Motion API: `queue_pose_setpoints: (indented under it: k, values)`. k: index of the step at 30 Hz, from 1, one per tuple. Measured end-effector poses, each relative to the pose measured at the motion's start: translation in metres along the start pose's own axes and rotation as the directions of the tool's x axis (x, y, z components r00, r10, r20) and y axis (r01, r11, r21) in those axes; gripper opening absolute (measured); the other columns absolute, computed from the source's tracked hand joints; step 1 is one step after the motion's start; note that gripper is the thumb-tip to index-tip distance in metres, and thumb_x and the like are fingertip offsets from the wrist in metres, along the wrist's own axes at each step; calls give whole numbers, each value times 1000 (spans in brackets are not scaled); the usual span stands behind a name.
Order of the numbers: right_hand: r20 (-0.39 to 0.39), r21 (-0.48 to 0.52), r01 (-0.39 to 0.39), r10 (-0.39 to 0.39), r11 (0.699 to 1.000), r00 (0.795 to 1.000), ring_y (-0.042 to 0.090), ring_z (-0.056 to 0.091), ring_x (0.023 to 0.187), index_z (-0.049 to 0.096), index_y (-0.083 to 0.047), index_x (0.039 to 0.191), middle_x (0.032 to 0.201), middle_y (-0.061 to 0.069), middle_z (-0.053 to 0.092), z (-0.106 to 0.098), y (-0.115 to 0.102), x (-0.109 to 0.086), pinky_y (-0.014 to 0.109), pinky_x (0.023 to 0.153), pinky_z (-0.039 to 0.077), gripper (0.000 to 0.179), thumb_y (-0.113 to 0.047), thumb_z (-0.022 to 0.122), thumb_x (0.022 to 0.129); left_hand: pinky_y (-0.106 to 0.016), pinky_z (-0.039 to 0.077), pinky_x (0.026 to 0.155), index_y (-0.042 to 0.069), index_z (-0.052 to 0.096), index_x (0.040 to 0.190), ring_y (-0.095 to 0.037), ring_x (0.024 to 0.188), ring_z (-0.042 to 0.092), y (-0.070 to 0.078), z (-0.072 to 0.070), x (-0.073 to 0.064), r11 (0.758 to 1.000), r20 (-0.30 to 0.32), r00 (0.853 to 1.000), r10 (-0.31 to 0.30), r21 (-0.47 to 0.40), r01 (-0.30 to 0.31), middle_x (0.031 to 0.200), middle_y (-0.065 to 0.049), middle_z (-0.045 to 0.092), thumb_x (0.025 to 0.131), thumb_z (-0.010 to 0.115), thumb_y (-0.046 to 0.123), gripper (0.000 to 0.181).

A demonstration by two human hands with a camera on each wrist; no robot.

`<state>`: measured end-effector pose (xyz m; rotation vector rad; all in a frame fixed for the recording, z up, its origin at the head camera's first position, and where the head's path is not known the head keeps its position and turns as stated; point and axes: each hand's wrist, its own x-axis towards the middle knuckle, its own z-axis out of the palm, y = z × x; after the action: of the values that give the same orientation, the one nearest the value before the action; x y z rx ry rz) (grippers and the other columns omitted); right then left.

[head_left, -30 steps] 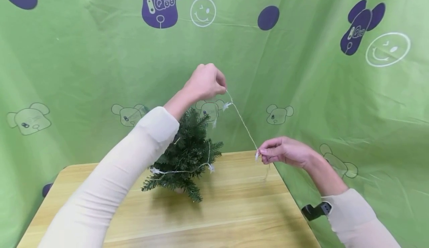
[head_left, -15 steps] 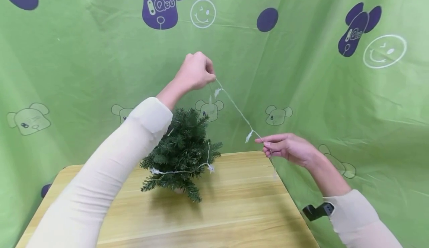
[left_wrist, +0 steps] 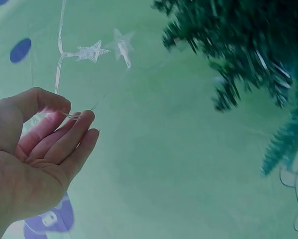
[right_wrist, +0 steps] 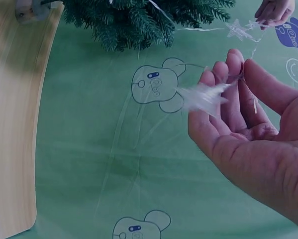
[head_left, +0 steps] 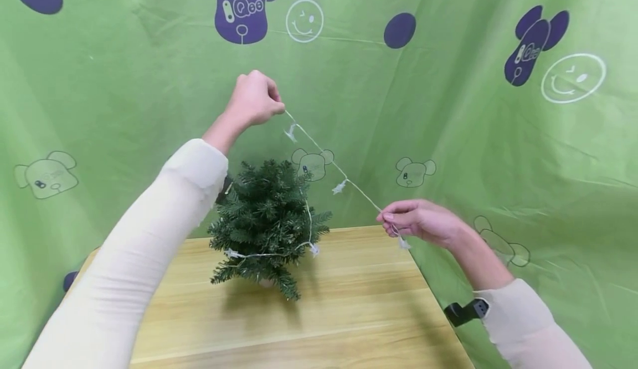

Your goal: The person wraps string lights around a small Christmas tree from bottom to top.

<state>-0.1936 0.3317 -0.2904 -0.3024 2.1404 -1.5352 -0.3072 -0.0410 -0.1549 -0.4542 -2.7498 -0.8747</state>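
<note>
A string of clear star lights point(head_left: 339, 186) stretches in a slanting line between two hands. Above and behind the small green artificial Christmas tree point(head_left: 266, 214), the left hand point(head_left: 253, 100) pinches its upper end. The right hand point(head_left: 423, 222), lower and to the right of the tree, pinches the wire between thumb and fingers. One star point(right_wrist: 203, 98) dangles by the right fingers in the right wrist view. In the left wrist view, another star point(left_wrist: 91, 51) hangs from the wire close to the left hand. Part of the string lies across the tree's lower front branches; its far side is hidden.
The tree stands on a light wooden table point(head_left: 349, 313), whose right edge passes under the right forearm. A green curtain point(head_left: 349, 81) with printed bears and smiley faces hangs close behind and to the right. A black wrist camera point(head_left: 466, 312) sits on the right cuff.
My left hand has moved left and slightly up, lengthening the taut wire between the hands. The wire has slid through the right fingers, which stay nearly in place; stars have shifted up-left.
</note>
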Motion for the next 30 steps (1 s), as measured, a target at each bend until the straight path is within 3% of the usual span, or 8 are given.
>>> queue_pose_setpoints:
  k: [2,7,10,14,19,22,26,30]
  values:
    - [-8,-12,-12,12,1000,1000,18,68,98,68,-2,119,106,6,71,2,-2,3,33,98,56,24,-14,63,98,-44,47,106,5,75,103,-29,111,58,-9,-4,0,1000,-6,1000,-18,-2,18,111,-11,74,92,67,16,18]
    - [-9,-36,-17,17,999,1000,20,67,101,69,-2,119,110,6,72,7,-6,10,31,96,55,24,-12,62,98,-53,29,121,4,74,108,-35,127,50,-30,-14,-3,998,-4,998,-62,-20,62,118,-14,72,92,67,19,22]
    - [9,-27,1,-1,1000,1000,20,67,103,69,-4,116,110,6,72,8,-6,13,32,100,54,21,-10,62,98,-54,30,120,4,74,109,-35,126,51,-42,-16,-7,996,-11,996,-86,-35,85,119,-15,72,92,68,20,24]
    - [24,0,18,-18,1000,1000,18,68,99,69,-5,114,106,5,71,10,-7,15,35,101,54,18,-12,63,98,-50,43,110,5,74,111,-31,117,56,-54,-20,-13,991,-18,993,-120,-67,118,119,-15,72,92,67,21,26]
    - [10,15,20,-20,1000,1000,17,69,93,70,-3,113,101,5,73,10,-8,16,37,99,56,19,-13,63,98,-52,44,105,8,73,113,-31,117,52,-68,-31,-24,985,6,989,-149,-91,149,121,-14,71,91,66,23,28]
    - [12,20,29,-30,999,999,16,70,93,70,-4,112,101,5,73,11,-10,16,36,99,56,17,-12,63,98,-43,49,91,9,73,112,-26,105,56,-75,-36,-31,984,21,988,-152,-89,154,118,-13,71,90,66,23,27]
    - [18,24,45,-46,999,999,17,70,94,71,-5,112,103,5,74,12,-12,15,34,98,57,17,-12,63,98,-32,46,72,10,73,110,-19,86,56,-82,-40,-39,985,32,988,-154,-76,156,111,-12,73,89,66,23,26]
    - [28,28,46,-47,999,998,17,70,95,71,-4,113,104,6,74,14,-13,15,35,99,56,18,-12,63,98,-31,46,70,10,73,110,-20,88,60,-88,-43,-45,985,46,988,-150,-75,154,111,-13,74,89,65,23,26]
